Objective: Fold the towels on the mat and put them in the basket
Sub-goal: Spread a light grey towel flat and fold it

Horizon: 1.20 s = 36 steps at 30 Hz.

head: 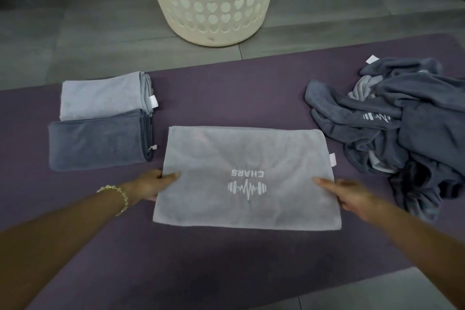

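Note:
A light grey towel [247,158] with a white barbell logo lies flat and folded in the middle of the purple mat [226,98]. My left hand [151,184] pinches its left edge, thumb on top. My right hand [349,194] pinches its right edge the same way. Two folded towels lie at the left: a light grey one [103,94] behind, a dark grey one [98,143] in front. A heap of unfolded dark grey towels [407,128] sits at the right. The cream basket [211,0] with heart-shaped holes stands on the floor beyond the mat.
Grey floor tiles [75,20] surround the mat. A bead bracelet [118,194] is on my left wrist. Bare mat shows in front of the towel and between the towel and the basket.

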Each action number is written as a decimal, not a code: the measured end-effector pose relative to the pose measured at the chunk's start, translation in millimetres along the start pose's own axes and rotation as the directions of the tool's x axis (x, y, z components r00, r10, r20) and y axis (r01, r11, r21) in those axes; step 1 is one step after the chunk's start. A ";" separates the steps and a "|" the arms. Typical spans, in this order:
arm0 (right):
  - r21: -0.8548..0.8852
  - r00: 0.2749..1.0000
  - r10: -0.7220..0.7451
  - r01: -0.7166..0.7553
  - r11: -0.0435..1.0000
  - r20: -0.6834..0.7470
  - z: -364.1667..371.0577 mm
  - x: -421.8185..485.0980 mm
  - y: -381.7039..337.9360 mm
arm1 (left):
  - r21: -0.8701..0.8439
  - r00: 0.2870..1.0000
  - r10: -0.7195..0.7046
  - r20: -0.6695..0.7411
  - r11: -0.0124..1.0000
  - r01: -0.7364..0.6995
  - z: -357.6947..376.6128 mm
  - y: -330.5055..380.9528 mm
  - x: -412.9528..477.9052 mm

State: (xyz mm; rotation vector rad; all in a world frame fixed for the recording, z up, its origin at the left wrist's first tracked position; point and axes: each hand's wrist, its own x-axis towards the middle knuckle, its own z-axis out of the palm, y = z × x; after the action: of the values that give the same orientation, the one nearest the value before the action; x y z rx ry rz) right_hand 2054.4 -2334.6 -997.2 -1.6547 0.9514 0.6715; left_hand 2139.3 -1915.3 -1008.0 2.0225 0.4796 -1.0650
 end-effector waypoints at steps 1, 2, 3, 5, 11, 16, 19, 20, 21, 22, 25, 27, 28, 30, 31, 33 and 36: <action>-0.020 1.000 0.009 -0.008 1.000 0.029 1.4 -12.1 10.2 | 0.004 0.998 -0.014 0.068 1.000 0.014 0.1 -9.2 -9.6; -0.037 0.999 0.008 -0.006 0.999 0.040 3.3 -21.8 19.1 | 0.001 0.996 -0.018 0.091 1.000 0.018 0.8 -17.5 -17.0; -0.061 1.000 -0.003 0.005 0.998 0.031 5.1 -28.5 26.9 | -0.002 0.996 -0.014 0.089 1.000 0.014 2.3 -23.9 -24.2; -0.142 0.998 -0.049 0.043 0.989 -0.039 7.8 -31.9 39.9 | 0.002 0.999 0.005 0.054 1.000 -0.005 7.3 -36.4 -34.6; -0.243 0.915 -0.273 0.205 0.948 -0.296 21.0 -30.6 58.0 | -0.014 0.959 0.172 -0.227 0.984 -0.180 22.3 -53.8 -40.7; -0.281 0.884 -0.314 0.221 0.934 -0.347 19.3 -21.7 71.4 | -0.025 0.968 0.172 -0.184 0.984 -0.179 22.1 -66.6 -33.8; -0.294 0.861 -0.333 0.227 0.928 -0.385 25.9 -24.6 72.4 | 0.030 0.960 0.162 -0.228 0.987 -0.159 23.8 -65.3 -31.8; -0.328 0.819 -0.368 0.235 0.915 -0.441 29.9 -27.1 70.6 | 0.093 0.938 0.186 -0.294 0.982 -0.165 26.3 -63.3 -32.7; -0.394 0.746 -0.441 0.259 0.882 -0.499 35.1 -29.4 68.3 | 0.168 0.888 0.228 -0.400 0.970 -0.173 30.3 -61.7 -35.1; -0.490 0.659 -0.548 0.298 0.819 -0.516 42.8 -31.9 64.8 | 0.244 0.797 0.299 -0.524 0.950 -0.196 36.3 -60.3 -37.9; -0.662 0.532 -0.786 0.471 0.584 -0.316 85.5 -30.3 45.3 | 0.527 0.570 0.643 -0.512 0.759 -0.382 67.3 -49.4 -46.1; -0.725 0.547 -0.831 0.533 0.435 -0.096 127.9 -19.9 27.9 | 0.708 0.573 0.777 -0.260 0.557 -0.434 91.7 -40.1 -36.0; -0.758 0.558 -0.830 0.537 0.371 -0.010 148.7 -15.8 18.3 | 0.759 0.596 0.785 -0.171 0.490 -0.428 102.9 -34.9 -26.6; -0.804 0.573 -0.817 0.517 0.295 0.069 178.7 -4.8 6.1 | 0.799 0.629 0.767 -0.123 0.452 -0.396 118.2 -20.1 -6.8; -0.823 0.596 -0.799 0.494 0.280 0.086 185.4 0.3 3.7 | 0.811 0.656 0.744 -0.125 0.458 -0.364 122.5 -12.5 1.4; -0.863 0.645 -0.756 0.441 0.246 0.114 181.9 13.5 7.1 | 0.839 0.704 0.698 -0.129 0.455 -0.297 125.4 -3.8 15.4; -0.893 0.647 -0.753 0.401 0.202 0.121 144.5 29.0 16.1 | 0.846 0.737 0.654 -0.171 0.480 -0.230 116.8 4.0 29.3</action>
State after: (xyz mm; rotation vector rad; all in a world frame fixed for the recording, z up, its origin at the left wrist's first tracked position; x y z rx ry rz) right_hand 2060.6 -2205.2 -1069.3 -2.9500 -0.0380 0.2657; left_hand 2098.0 -2010.1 -1069.8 2.9956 -0.4391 -0.3924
